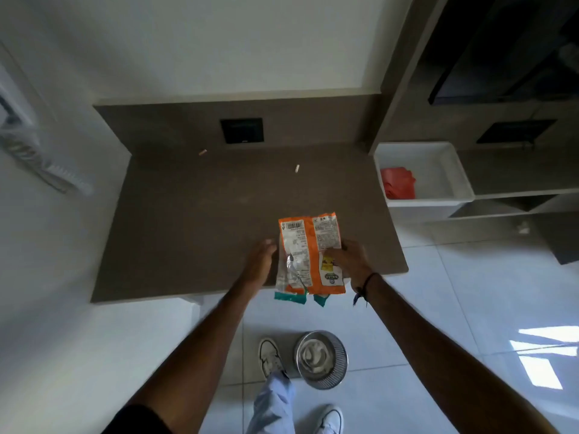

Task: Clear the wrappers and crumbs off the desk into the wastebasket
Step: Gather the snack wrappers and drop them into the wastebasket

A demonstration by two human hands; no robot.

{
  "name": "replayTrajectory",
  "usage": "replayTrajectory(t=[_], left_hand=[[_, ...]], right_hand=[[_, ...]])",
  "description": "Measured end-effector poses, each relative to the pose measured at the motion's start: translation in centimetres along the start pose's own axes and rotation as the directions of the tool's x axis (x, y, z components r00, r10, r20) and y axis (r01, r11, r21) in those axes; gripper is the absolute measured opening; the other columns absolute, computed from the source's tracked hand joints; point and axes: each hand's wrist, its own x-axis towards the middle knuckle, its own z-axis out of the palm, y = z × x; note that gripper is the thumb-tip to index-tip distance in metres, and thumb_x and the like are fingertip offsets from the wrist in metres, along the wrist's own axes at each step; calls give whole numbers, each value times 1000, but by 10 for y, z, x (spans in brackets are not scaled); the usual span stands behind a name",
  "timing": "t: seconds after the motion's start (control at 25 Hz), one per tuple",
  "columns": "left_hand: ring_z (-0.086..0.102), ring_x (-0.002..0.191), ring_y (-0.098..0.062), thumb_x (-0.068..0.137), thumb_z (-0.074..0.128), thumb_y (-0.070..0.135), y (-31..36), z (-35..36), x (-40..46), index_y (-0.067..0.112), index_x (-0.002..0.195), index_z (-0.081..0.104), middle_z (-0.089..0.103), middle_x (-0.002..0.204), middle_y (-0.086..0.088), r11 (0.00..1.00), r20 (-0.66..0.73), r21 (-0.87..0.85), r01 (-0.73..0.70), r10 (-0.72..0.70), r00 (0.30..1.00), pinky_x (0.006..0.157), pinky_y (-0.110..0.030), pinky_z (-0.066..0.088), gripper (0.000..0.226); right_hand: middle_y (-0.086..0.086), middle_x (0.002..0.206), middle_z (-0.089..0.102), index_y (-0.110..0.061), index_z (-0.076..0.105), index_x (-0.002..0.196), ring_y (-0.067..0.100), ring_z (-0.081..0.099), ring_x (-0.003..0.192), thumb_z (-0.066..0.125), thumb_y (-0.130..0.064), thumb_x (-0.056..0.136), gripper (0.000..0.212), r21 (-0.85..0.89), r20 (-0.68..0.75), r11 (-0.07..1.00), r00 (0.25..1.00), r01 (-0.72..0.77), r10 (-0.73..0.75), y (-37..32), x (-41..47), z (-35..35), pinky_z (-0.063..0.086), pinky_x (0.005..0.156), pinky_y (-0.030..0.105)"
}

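An orange and white snack wrapper (305, 255) with a torn teal bottom edge hangs over the front edge of the brown desk (194, 220). My right hand (349, 260) grips its right side. My left hand (260, 261) hovers just left of the wrapper with fingers loosely apart, holding nothing. Two small tan crumbs lie on the desk, one (202, 152) at the back left and one (297, 168) nearer the middle. The round metal mesh wastebasket (322, 358) stands on the floor below my hands, with crumpled pale paper inside.
A white bin (451, 170) holding a red cloth (398, 183) sits on the shelf to the right of the desk. A black socket plate (242, 130) is set in the desk's back panel. My white shoes (269, 355) stand on the tiled floor beside the wastebasket.
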Motion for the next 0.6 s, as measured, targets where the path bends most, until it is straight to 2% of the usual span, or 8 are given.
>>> replayTrajectory(t=[0.04,0.12,0.16,0.24,0.32,0.44,0.52,0.6], left_hand=[[58,128,-42,104,48,15,-9,4,-2,-1,130,62,62,136,-25,965,-90,250,-73,99,991,112,-50,45,33],[29,152,-36,105,46,25,-29,8,-3,5,153,38,33,163,-19,694,-29,708,-129,211,977,125,-48,25,52],[13,158,-35,106,42,33,-42,13,-2,10,160,24,15,170,-14,571,13,812,-120,188,982,129,-50,14,61],[-5,160,-34,107,35,43,-64,21,6,15,163,6,-5,173,-10,445,37,888,-114,178,983,129,-55,2,69],[-7,159,-35,106,33,45,-76,25,14,16,163,3,-7,172,-10,432,24,895,-114,208,978,129,-58,0,70],[-2,159,-38,106,33,46,-94,27,31,15,163,7,-2,173,-12,396,0,911,-115,280,960,128,-61,2,70],[4,158,-41,102,25,51,-103,25,39,12,162,11,4,172,-15,336,-14,935,-113,353,935,126,-63,5,73],[7,158,-43,96,15,55,-109,23,42,10,162,13,7,171,-17,279,-9,954,-114,402,916,124,-65,7,79]], right_hand=[[13,100,79,-10,76,103,31,77,89,72,-12,85,18,-37,-57,999,998,4,-6,14,-14,-16,64,79,45],[2,90,80,-24,75,87,19,78,78,75,-10,79,16,-93,-99,996,995,-7,-3,48,-37,-40,62,66,32],[-1,86,79,-27,73,80,13,77,73,77,-11,76,17,-133,-102,991,995,-16,3,70,-47,-49,59,62,27],[-4,77,76,-26,68,71,12,73,68,78,-13,73,17,-242,-118,967,992,-79,52,122,-56,-56,54,58,19],[-6,69,70,-22,64,65,15,67,67,77,-11,71,17,-317,-153,938,983,-143,98,178,-52,-50,45,51,10],[9,80,76,-12,73,76,27,69,85,74,-8,73,5,-256,-252,922,941,-289,225,259,-23,-27,48,66,24],[17,97,78,-6,76,88,34,70,99,77,-14,76,15,-247,-308,899,909,-362,281,306,7,-8,52,78,34],[18,108,77,-7,77,98,36,69,107,78,-22,79,25,-279,-336,868,888,-411,313,347,31,11,53,85,36]])
